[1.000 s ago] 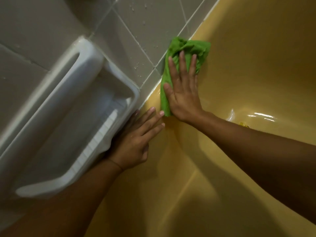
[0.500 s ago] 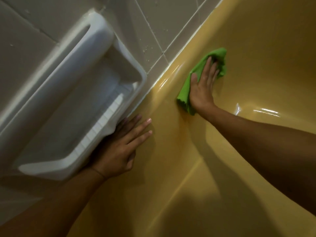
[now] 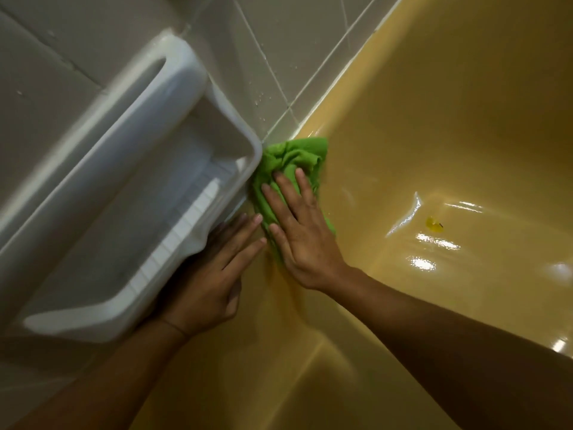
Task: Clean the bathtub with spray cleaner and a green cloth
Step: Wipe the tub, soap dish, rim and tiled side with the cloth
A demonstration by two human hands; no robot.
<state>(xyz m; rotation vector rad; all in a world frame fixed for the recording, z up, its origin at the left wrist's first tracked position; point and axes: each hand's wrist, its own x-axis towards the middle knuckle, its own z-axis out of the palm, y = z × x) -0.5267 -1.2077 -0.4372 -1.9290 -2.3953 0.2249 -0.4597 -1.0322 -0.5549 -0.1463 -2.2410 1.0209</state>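
Observation:
The green cloth (image 3: 290, 161) lies bunched on the yellow bathtub's rim (image 3: 269, 305), right against the corner of the white soap dish. My right hand (image 3: 302, 234) presses it flat with straight, spread fingers. My left hand (image 3: 210, 271) rests flat on the rim just left of it, fingers straight, tucked under the soap dish edge. The spray cleaner is not in view.
A white wall-mounted soap dish with a grab bar (image 3: 133, 187) juts out over the rim at the left. Grey wall tiles (image 3: 279, 51) with water drops run along the tub's edge. The tub floor (image 3: 449, 243) is wet and shiny, with a small yellow speck (image 3: 433, 223).
My right hand has slid the cloth back along the rim toward me, from farther up the tub edge to the soap dish corner beside my left hand. The left hand stayed put.

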